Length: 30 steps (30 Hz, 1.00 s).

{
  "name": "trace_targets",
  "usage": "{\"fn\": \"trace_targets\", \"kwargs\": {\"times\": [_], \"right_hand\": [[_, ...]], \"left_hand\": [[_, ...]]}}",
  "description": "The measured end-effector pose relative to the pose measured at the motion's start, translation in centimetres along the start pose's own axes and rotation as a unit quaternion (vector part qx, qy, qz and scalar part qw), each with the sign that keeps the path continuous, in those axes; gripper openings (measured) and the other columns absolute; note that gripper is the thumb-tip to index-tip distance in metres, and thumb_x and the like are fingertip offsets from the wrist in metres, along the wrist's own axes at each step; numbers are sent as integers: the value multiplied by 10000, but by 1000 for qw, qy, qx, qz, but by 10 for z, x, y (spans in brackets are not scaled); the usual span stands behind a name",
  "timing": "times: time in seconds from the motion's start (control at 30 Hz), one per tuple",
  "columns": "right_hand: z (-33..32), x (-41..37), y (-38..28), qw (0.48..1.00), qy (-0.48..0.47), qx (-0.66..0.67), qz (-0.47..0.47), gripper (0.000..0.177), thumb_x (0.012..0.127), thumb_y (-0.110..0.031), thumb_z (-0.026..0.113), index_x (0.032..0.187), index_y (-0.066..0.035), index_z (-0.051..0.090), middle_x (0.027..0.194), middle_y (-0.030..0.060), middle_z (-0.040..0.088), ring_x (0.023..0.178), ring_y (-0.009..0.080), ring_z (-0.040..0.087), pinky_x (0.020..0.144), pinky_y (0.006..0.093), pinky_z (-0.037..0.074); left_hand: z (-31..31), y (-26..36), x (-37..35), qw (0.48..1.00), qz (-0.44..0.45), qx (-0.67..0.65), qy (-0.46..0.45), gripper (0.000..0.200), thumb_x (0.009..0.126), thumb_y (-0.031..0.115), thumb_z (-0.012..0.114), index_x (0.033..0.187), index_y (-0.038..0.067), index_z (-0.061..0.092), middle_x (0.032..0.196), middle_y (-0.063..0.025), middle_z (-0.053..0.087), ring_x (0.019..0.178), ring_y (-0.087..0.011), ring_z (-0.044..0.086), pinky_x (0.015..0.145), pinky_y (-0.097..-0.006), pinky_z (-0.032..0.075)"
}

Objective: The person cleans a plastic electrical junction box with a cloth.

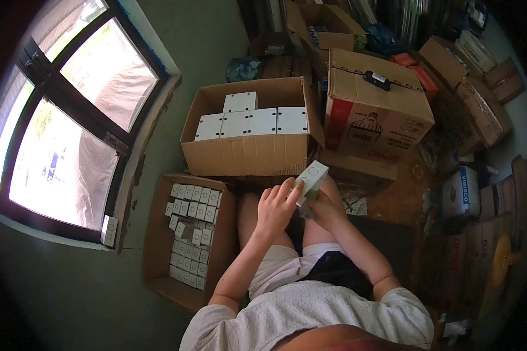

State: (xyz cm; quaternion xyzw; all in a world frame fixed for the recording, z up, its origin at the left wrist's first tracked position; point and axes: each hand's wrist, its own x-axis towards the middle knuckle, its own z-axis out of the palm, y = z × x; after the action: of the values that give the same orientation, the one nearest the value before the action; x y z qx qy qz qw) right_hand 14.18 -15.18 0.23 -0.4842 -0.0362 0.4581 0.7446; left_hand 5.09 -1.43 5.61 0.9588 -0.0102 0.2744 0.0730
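Observation:
Above my lap, I hold a small white electrical wall box [312, 175] with round knockout marks, tilted up to the right. My left hand [279, 202] is closed on its left side, fingertips at its edge. From the lower right, my right hand [327, 210] grips its underside, the fingers partly hidden. Below my left hand, a carton [153, 257] holds rows of similar white boxes [188, 257]. Beyond my knees stands a larger open carton [246, 157] with white square-faced boxes [234, 124] stacked inside.
A cardboard carton [363, 126] with a dark phone-like device [376, 80] on top stands at the front right. One white box [109, 230] rests on the window sill at left. More cartons [480, 111] and a yellow object [502, 260] line the right side.

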Motion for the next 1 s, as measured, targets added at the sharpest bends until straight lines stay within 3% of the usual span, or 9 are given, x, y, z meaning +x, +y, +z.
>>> {"fn": "trace_targets", "kwargs": {"times": [0.17, 0.23, 0.37, 0.47, 0.53, 0.67, 0.77, 0.93, 1.0], "right_hand": [[8, -8, -19, 991, 5, -127, -28, 488, 909, -64, 633, 1359, -43, 445, 1266, 76, 580, 1161, 184, 575, 906, 318, 503], [31, -28, -46, 942, 68, -301, -131, 457, 902, -65, 637, 1327, -18, 474, 1255, 92, 596, 1137, 180, 589, 903, 313, 501], [21, -13, -28, 932, 113, -308, -154, 396, 918, -95, 628, 1286, -8, 512, 1225, 101, 617, 1088, 177, 614, 872, 303, 508], [37, -29, -54, 919, 139, -360, -80, 352, 931, -126, 623, 1248, 4, 540, 1197, 111, 627, 1083, 187, 620, 871, 314, 504], [34, -27, -51, 907, 138, -358, -175, 383, 899, -168, 669, 1224, 9, 567, 1200, 128, 623, 1119, 200, 607, 890, 340, 496], [-33, 22, -9, 875, 140, -418, -198, 508, 832, -183, 730, 1274, 0, 559, 1201, 139, 619, 1157, 228, 594, 938, 364, 479], [-35, 22, -6, 916, 112, -299, -244, 659, 765, -164, 769, 1359, -38, 514, 1231, 150, 587, 1176, 260, 579, 980, 379, 459], [-72, 29, -13, 859, -19, -459, -225, 747, 767, -146, 765, 1432, -72, 434, 1355, 179, 477, 1231, 273, 524, 1009, 372, 436], [-69, 20, -25, 863, -21, -465, -196, 670, 782, -168, 760, 1386, -70, 488, 1326, 180, 516, 1205, 272, 545, 994, 369, 443]], "left_hand": [[1, 1, -5, 1000, -18, -20, 0, 600, 643, 123, 764, 1216, 136, 588, 1197, -38, 609, 920, -194, 647, 799, -340, 490], [5, 0, -9, 999, -24, -27, 1, 599, 648, 143, 779, 1216, 135, 589, 1198, -41, 609, 911, -197, 652, 791, -341, 492], [8, 0, -12, 999, -23, -13, 40, 615, 652, 202, 816, 1220, 134, 588, 1169, -49, 621, 882, -208, 661, 766, -339, 489], [1, 0, -10, 998, -16, -15, 50, 620, 647, 222, 828, 1212, 132, 588, 1141, -55, 630, 873, -207, 663, 755, -340, 486], [-2, -2, -12, 999, -9, -12, 50, 617, 645, 231, 834, 1203, 130, 590, 1123, -58, 634, 875, -207, 663, 752, -342, 484], [-4, -5, -13, 999, -3, -33, 41, 606, 645, 261, 841, 1176, 116, 585, 1081, -57, 632, 879, -222, 659, 748, -355, 480], [-4, -4, -15, 999, 8, -37, 38, 592, 646, 279, 843, 1147, 107, 579, 1045, -52, 624, 874, -229, 651, 751, -364, 477], [-4, -5, -22, 997, 18, -66, 25, 554, 654, 289, 839, 1101, 109, 565, 998, -44, 608, 863, -228, 636, 777, -377, 470], [-1, -6, -28, 997, 34, -69, 5, 555, 652, 300, 840, 1093, 116, 556, 991, -38, 602, 861, -227, 630, 789, -381, 465]]}}
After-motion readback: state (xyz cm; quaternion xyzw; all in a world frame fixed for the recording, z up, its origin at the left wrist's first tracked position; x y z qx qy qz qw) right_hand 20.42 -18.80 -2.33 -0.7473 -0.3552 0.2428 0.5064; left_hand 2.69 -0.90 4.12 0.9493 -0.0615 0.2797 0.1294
